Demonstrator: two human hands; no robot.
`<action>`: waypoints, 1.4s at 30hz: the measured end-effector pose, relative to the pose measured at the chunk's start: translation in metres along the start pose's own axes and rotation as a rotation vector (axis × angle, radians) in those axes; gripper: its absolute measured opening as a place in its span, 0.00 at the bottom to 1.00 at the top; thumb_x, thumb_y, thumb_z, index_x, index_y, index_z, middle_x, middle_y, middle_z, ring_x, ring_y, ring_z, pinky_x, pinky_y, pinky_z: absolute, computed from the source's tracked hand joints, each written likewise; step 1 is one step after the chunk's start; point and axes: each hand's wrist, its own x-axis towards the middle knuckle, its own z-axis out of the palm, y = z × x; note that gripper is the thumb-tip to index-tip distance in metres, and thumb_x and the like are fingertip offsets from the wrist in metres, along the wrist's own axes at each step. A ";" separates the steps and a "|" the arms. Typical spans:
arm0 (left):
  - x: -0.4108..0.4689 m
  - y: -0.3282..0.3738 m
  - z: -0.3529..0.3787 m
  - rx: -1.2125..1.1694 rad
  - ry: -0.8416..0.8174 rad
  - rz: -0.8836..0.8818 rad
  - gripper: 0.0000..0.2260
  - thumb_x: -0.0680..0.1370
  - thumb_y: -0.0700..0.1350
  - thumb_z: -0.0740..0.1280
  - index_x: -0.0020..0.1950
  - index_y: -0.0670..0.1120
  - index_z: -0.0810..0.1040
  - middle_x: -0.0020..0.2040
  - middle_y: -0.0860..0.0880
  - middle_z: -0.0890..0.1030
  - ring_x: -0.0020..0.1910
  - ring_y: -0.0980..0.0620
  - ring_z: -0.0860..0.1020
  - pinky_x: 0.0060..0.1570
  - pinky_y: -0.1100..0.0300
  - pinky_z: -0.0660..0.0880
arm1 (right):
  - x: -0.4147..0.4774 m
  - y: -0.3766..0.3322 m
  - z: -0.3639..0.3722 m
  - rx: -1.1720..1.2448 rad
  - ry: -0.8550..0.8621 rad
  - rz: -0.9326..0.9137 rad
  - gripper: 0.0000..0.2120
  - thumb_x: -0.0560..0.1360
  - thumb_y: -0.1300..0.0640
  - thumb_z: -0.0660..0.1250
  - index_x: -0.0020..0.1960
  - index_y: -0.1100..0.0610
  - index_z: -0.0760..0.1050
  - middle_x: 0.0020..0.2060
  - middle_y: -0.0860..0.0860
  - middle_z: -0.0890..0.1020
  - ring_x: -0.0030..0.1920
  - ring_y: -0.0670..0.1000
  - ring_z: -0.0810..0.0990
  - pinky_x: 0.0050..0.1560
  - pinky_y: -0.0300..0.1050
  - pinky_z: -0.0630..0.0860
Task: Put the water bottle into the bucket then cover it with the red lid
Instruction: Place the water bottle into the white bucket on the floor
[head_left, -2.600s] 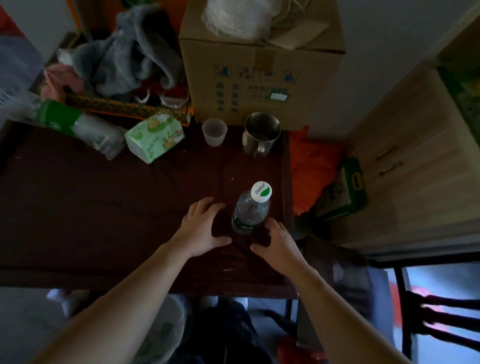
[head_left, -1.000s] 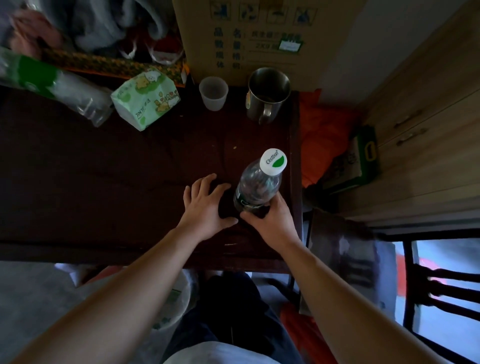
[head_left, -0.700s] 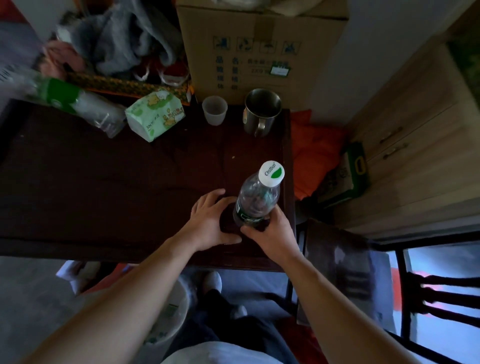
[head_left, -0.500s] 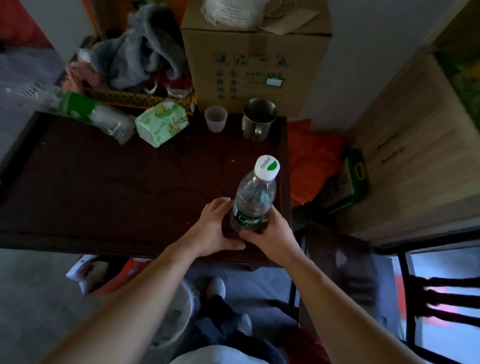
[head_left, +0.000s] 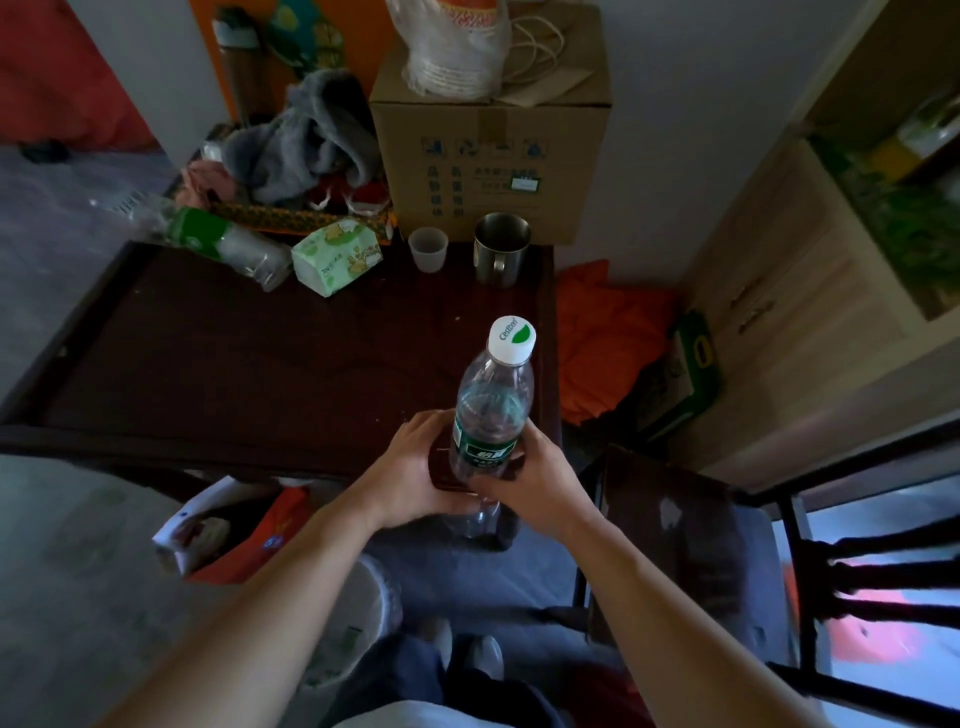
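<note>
A clear water bottle (head_left: 492, 410) with a white cap and green label is lifted off the dark table (head_left: 234, 374), its base past the table's front edge. My right hand (head_left: 540, 480) grips its lower body from the right. My left hand (head_left: 415, 475) holds it from the left, fingers wrapped near the base. A white bucket (head_left: 358, 618) stands on the floor below, partly hidden by my left forearm. No red lid is clearly visible.
On the table's far side stand a steel mug (head_left: 500, 248), a small plastic cup (head_left: 428, 248), a tissue pack (head_left: 336, 255) and a lying bottle (head_left: 223, 244). A cardboard box (head_left: 493, 156) is behind them. A dark chair (head_left: 779, 561) is at right.
Both hands closed on the bottle and lifted it off the table toward me. The view has pulled back, showing more floor and the bucket.
</note>
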 end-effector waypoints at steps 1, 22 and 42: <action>-0.005 0.000 0.000 -0.006 0.004 0.002 0.47 0.56 0.68 0.76 0.71 0.60 0.63 0.69 0.56 0.67 0.69 0.55 0.66 0.68 0.54 0.66 | -0.004 -0.002 0.002 0.003 -0.003 0.000 0.33 0.63 0.49 0.79 0.65 0.48 0.73 0.58 0.47 0.82 0.58 0.47 0.82 0.61 0.52 0.80; -0.127 -0.056 -0.058 -0.029 -0.107 0.088 0.45 0.55 0.61 0.79 0.68 0.63 0.63 0.69 0.56 0.66 0.69 0.55 0.66 0.69 0.50 0.67 | -0.110 -0.041 0.123 0.019 0.124 0.055 0.33 0.63 0.48 0.82 0.65 0.49 0.74 0.58 0.47 0.83 0.57 0.46 0.81 0.60 0.51 0.80; -0.220 -0.064 -0.050 -0.055 -0.100 0.077 0.39 0.55 0.64 0.78 0.59 0.78 0.61 0.63 0.69 0.66 0.63 0.74 0.61 0.63 0.59 0.66 | -0.193 -0.038 0.173 0.055 0.113 0.068 0.32 0.55 0.39 0.74 0.58 0.39 0.71 0.49 0.35 0.81 0.48 0.27 0.78 0.44 0.27 0.72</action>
